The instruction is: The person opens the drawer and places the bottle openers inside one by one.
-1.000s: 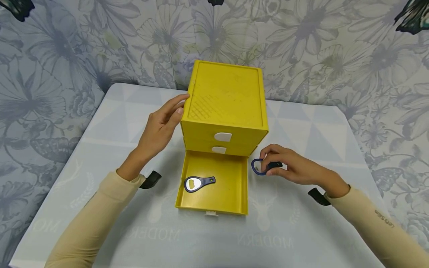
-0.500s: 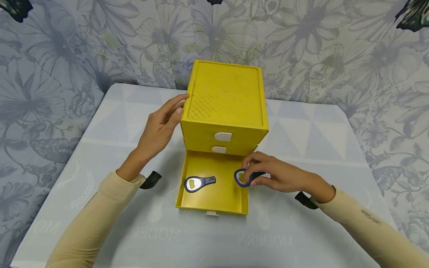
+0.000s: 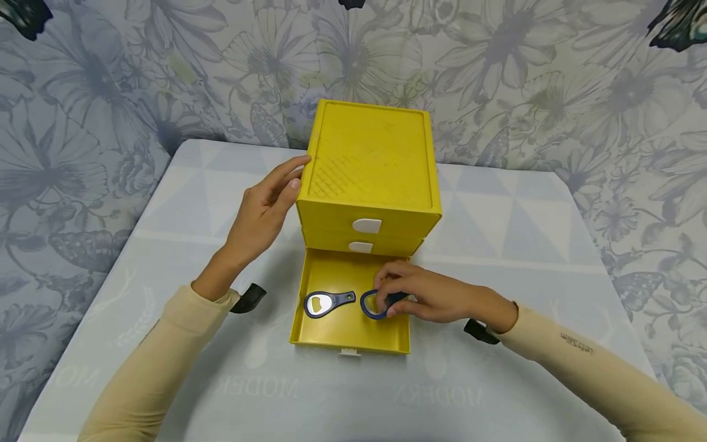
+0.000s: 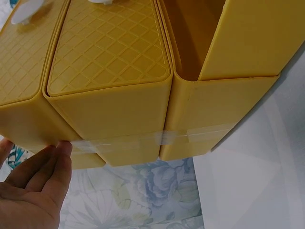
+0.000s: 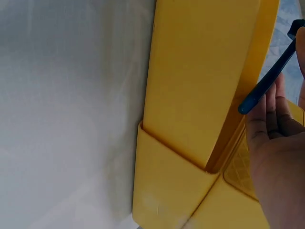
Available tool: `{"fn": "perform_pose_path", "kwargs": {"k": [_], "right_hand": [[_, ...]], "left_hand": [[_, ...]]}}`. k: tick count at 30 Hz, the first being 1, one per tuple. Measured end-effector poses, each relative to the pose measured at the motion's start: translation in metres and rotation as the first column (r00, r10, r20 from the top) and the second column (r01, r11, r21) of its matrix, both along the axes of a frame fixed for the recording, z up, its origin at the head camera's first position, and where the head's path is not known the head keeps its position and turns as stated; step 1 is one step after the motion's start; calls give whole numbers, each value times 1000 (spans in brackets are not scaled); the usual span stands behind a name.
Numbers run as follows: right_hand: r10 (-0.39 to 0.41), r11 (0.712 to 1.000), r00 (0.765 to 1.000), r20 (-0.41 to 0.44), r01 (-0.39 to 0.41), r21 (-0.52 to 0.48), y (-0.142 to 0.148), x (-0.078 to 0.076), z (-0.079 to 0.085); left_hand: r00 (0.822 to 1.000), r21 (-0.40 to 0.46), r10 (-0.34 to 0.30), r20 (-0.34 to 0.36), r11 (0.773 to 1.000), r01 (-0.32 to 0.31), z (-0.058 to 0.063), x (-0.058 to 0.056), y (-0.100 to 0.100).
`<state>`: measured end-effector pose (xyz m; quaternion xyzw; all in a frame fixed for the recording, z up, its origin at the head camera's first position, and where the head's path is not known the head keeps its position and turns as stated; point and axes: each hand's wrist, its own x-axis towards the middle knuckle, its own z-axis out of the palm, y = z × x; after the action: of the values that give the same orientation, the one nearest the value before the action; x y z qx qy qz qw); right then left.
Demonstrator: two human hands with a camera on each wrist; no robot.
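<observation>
A yellow drawer unit (image 3: 375, 156) stands on the table with its bottom drawer (image 3: 353, 339) pulled out. Inside that drawer, toward the left, lies a bottle opener (image 3: 329, 303) with a dark blue rim and a metal plate. My right hand (image 3: 428, 294) pinches a second blue-rimmed bottle opener (image 3: 372, 312) over the drawer's right half; in the right wrist view this opener (image 5: 269, 81) appears edge-on above the drawer wall. Against the unit's left side rests my left hand (image 3: 259, 212), its fingertips (image 4: 64, 148) touching the plastic near the top.
Two upper drawers with white handles (image 3: 367, 226) are closed. Clear tape (image 4: 162, 137) runs across the unit's side. A patterned cloth (image 3: 508, 368) covers the table, and a floral backdrop (image 3: 513, 80) rises behind it.
My right hand has carried its bottle opener leftward from beside the unit to over the open drawer. The left hand and the other opener stay where they were.
</observation>
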<state>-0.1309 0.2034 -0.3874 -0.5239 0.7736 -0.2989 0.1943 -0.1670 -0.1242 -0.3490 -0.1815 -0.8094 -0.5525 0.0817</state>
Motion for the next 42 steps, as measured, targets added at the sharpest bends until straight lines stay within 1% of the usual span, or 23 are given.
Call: {"fn": "perform_pose_path", "kwargs": {"k": [6,13,16,21,27,30,32,37,40,42], "right_hand": [[-4,1000,1000,-22,4,4,-10,-1,-9],[-22,998,998,-61,26,60,-20,0,-10],[-49,996,993,-103,56,63,-22,0,-13],[-105,992,980,-171,116,53,-28,0,-21],[-170,975,964,-207,195,108,-39,1,-25],[-207,964,950,-235,239,116,-45,3,-25],[-235,955,935,-264,273,117,-48,5,-27],[-317,920,883,-346,374,112,-53,9,-33],[-359,903,861,-361,418,98,-54,10,-35],[-381,897,857,-347,434,86,-55,11,-34]], "left_hand": [[1000,-4,-2,-4,1000,2,0,0,0],[1000,2,-6,-16,1000,6,1,-1,0],[1000,3,-8,-18,1000,8,1,-1,0],[1000,2,-5,-13,1000,6,1,-1,0],[1000,3,-3,-10,1000,3,0,-1,0],[1000,4,-7,-6,1000,7,-1,-1,0],[1000,4,-8,-4,1000,8,-1,-1,0],[1000,6,-11,-7,1000,11,-1,-1,-1],[1000,8,-11,-10,1000,12,-1,-1,-1],[1000,4,-10,-10,1000,10,-1,-1,-1]]}}
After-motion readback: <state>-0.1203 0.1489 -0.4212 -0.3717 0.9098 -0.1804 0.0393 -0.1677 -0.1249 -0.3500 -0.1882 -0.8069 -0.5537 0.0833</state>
